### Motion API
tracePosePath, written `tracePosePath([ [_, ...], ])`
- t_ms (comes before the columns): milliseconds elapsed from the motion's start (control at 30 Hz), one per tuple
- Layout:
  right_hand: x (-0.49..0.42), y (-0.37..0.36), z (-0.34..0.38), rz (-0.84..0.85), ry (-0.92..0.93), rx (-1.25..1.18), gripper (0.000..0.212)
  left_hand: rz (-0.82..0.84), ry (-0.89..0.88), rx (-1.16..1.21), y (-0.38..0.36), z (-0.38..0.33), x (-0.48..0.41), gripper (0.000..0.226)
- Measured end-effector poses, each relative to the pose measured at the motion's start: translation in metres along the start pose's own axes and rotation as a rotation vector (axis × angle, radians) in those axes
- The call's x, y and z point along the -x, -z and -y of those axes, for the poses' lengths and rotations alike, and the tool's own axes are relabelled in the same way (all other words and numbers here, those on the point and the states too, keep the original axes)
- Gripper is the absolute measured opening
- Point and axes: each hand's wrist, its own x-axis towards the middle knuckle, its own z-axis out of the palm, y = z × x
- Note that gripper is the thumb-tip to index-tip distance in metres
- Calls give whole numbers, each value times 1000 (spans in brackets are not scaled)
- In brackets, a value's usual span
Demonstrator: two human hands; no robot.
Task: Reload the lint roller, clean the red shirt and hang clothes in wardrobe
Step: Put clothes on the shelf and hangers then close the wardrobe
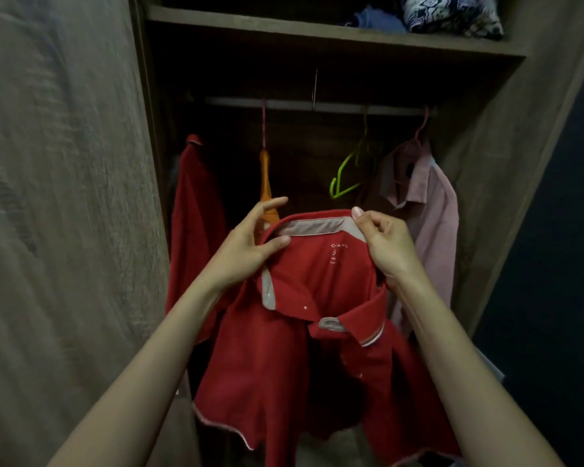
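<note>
Red shirt: a polo held up by its collar in front of the open wardrobe, below the rail; not yet hung.
Left hand: thumb pinching the collar edge, fingers spread loosely behind it.
Right hand: fingers curled, gripping the collar's other side.
Both hands: grasping the shirt, neck opening stretched between them.
Step in hand: probably fitting the neck over the orange hanger, which hangs just behind the left hand; whether it is already inside the shirt cannot be told.
Doing it well: keep the collar spread, feed one hanger arm into a shoulder, then the other, placket facing out and unbuttoned.
Fabric: soft matte knit that drapes limply; pale grey collar lining, striped trim, small buttons.
Hangers: thin smooth plastic; a green hanger hangs bare.
Neighbours: a crisper woven pink shirt to the right, another red garment to the left.
Wardrobe: grained wood-look board.
</note>
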Motion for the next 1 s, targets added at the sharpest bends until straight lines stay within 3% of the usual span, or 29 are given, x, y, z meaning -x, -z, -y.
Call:
tracePosePath([
  [167,0,7,2,13,21,-110,41,-222,-6,-368,3,13,4,29],
  [333,-7,9,-2,13,7,-108,43,104,223,207,16,-2,8,19],
  [500,-18,3,-14,52,-66,-213,52,-32,390,514,12,-24,2,17],
  [600,-31,-5,-22,53,-199,-255,53,-89,429,712,5,-34,-10,18],
  [733,-73,-6,-37,99,-308,-441,54,-143,422,735,-6,-41,-25,19],
  [1000,-176,-19,-46,-61,-433,-677,60,-128,360,689,8,-48,-37,35],
])
